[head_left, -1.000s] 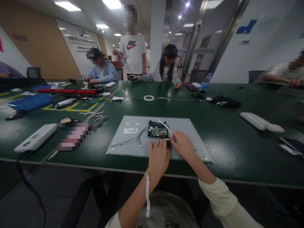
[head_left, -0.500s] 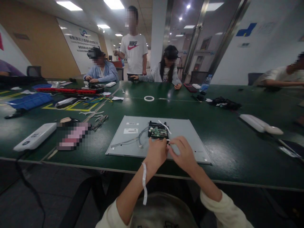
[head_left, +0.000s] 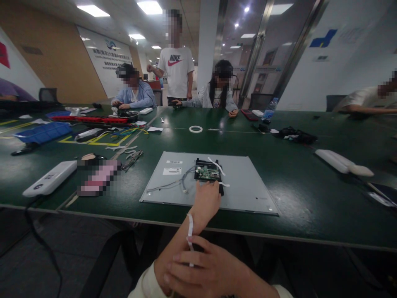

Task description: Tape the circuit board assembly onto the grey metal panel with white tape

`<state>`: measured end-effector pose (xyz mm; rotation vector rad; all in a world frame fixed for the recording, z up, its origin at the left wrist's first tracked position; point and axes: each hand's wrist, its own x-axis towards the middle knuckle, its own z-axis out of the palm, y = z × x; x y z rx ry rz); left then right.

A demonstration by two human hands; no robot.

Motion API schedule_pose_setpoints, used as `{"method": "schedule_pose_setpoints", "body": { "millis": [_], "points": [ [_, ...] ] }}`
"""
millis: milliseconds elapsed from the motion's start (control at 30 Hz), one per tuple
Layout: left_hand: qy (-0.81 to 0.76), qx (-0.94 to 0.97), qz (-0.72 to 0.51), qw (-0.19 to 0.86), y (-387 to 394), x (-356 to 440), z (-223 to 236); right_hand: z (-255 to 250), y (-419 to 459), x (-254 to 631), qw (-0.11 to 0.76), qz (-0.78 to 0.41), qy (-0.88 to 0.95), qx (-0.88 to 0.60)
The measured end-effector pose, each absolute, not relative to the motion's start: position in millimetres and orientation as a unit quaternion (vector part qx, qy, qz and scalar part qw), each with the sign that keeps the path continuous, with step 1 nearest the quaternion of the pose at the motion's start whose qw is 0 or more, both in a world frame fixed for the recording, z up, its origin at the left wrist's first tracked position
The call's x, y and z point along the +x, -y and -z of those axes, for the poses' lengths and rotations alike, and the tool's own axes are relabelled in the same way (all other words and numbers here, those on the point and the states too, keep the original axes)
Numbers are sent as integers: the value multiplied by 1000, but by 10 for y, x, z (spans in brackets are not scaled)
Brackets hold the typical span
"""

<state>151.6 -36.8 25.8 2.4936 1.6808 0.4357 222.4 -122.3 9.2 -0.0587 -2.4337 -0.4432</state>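
A flat grey display panel [head_left: 245,178] lies on the green table in front of me. On its middle sits a black plastic frame [head_left: 204,162] with a green circuit board [head_left: 208,172]. My left hand [head_left: 207,200] has its fingers curled over the frame's near edge, covering part of it. Two strips of white tape show at the frame, an upper strip [head_left: 216,165] and a right strip [head_left: 226,185]. Another white tape strip [head_left: 190,225] hangs from my left wrist. My right hand [head_left: 204,267] reaches across that wrist, thumb touching the strip, fingers spread.
Grey cables [head_left: 169,186] run left across the panel. Leftward lie a pink blurred object [head_left: 101,178], a white device [head_left: 51,178], cutters [head_left: 132,160] and a blue tray [head_left: 43,132]. A tape roll [head_left: 195,129] lies beyond the panel. Other people sit and stand across the table.
My right hand has left the frame and come back to the tape on my left wrist. The right tape strip on the frame is now uncovered. My left hand stays at the frame.
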Motion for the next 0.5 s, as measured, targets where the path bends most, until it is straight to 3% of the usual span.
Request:
{"method": "schedule_pose_setpoints", "body": {
  "millis": [233, 500],
  "points": [
    [-549, 820, -151, 54, 385, 1522, -262, 69, 1179, 2192, 384, 110, 917, -19],
    [-551, 821, -140, 59, 375, 1502, -257, -152, 1154, 2313, 340, 156, 927, -8]
  ]
}}
